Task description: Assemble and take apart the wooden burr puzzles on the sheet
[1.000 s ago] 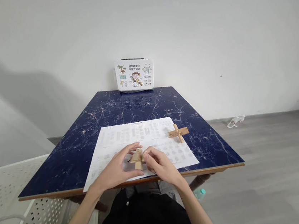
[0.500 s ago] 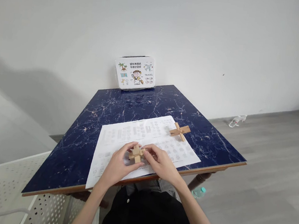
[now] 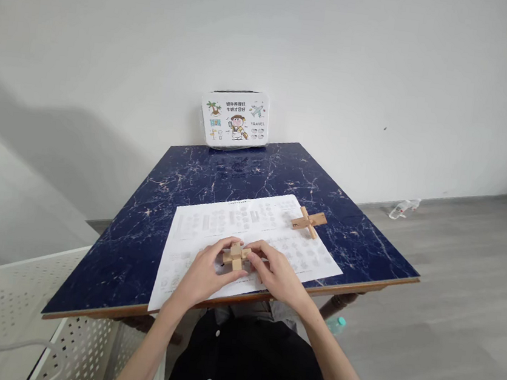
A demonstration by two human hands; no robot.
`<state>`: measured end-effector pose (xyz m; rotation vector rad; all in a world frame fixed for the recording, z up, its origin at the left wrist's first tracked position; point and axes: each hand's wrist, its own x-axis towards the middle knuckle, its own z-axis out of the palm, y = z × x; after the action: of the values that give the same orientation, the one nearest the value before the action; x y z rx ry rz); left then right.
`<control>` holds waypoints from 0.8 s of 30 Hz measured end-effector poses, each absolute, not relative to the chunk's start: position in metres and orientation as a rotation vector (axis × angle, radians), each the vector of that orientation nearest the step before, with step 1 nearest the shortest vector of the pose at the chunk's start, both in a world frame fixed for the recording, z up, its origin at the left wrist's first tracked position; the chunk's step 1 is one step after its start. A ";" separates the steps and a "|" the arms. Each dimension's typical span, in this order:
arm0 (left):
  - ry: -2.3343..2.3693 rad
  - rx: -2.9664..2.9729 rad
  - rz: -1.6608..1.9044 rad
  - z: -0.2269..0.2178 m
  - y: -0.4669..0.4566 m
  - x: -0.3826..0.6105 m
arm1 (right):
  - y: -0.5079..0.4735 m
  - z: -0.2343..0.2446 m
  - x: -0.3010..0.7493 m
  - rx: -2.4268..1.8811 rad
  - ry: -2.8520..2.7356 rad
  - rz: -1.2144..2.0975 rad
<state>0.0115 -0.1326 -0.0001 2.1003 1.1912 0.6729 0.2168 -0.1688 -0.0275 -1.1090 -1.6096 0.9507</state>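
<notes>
A small wooden interlocking puzzle [image 3: 236,255] sits between my two hands just above a printed paper sheet [image 3: 212,228] on the dark blue marble table [image 3: 218,177]. My left hand [image 3: 205,273] grips its left side with thumb and fingers. My right hand [image 3: 274,272] pinches its right side. A second wooden cross-shaped puzzle [image 3: 308,221] lies on the sheet's far right corner, away from both hands.
A white box with cartoon travel pictures [image 3: 235,118] stands at the table's far edge against the wall. A white perforated chair [image 3: 0,320] is at the lower left. A plastic bottle [image 3: 404,208] lies on the grey floor at right; another bottle [image 3: 336,325] is under the table.
Both hands have lowered the small puzzle toward the sheet and turned it in their fingers. The view has shifted slightly.
</notes>
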 end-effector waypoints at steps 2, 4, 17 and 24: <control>1.188 2.109 0.665 -0.001 -0.131 0.011 | -0.169 -0.027 0.217 -1.110 -1.615 0.935; 1.188 2.108 0.658 -0.001 -0.130 0.011 | -0.169 -0.027 0.216 -1.113 -1.615 0.916; 1.162 2.034 0.676 0.001 -0.132 0.011 | -0.171 -0.029 0.218 -1.112 -1.579 0.930; 1.174 2.041 0.665 0.000 -0.133 0.009 | -0.172 -0.028 0.218 -1.123 -1.615 0.863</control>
<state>0.0087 -0.1334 0.0005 2.0411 1.1740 0.6653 0.2183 -0.1720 -0.0275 -1.1234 -1.6150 0.8634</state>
